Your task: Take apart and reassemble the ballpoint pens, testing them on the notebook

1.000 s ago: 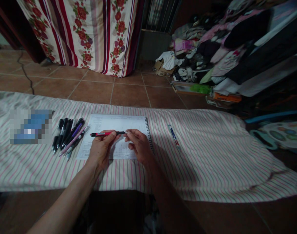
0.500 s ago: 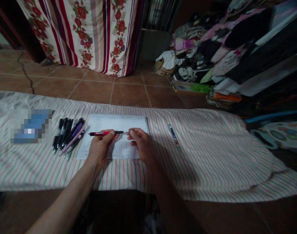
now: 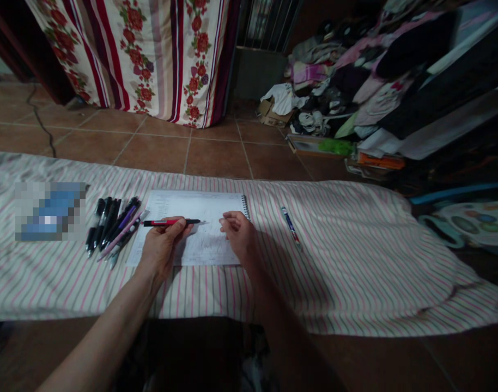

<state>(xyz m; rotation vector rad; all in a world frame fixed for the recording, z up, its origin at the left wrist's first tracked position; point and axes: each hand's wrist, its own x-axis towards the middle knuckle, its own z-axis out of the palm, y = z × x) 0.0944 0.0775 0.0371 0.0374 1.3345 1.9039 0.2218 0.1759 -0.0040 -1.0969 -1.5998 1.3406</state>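
My left hand (image 3: 161,245) grips a red and black pen (image 3: 171,222) between thumb and fingers. The pen lies level above a spiral notebook (image 3: 192,201), and a thin, pale tip points right. To the right of that tip, apart from it, is my right hand (image 3: 238,234), its thumb and forefinger pinched together. Anything between those fingertips is too small to make out. Beneath both hands, the notebook's page shows faint writing. A slim, blue-and-white patterned pencil lead tube or pen (image 3: 291,227) rests on the cloth beyond my right hand.
Several pens (image 3: 112,226), black, purple and pink, lie in a bunch left of the notebook. Farther left is a blurred-out blue rectangle (image 3: 53,212). A striped cloth (image 3: 355,261) covers the surface. Behind are a floral curtain (image 3: 159,60) and heaped clothes (image 3: 334,76).
The two hands have drawn apart: the left has moved slightly left with the pen, the right slightly right. A gap now shows between the pen's tip and my right fingertips.
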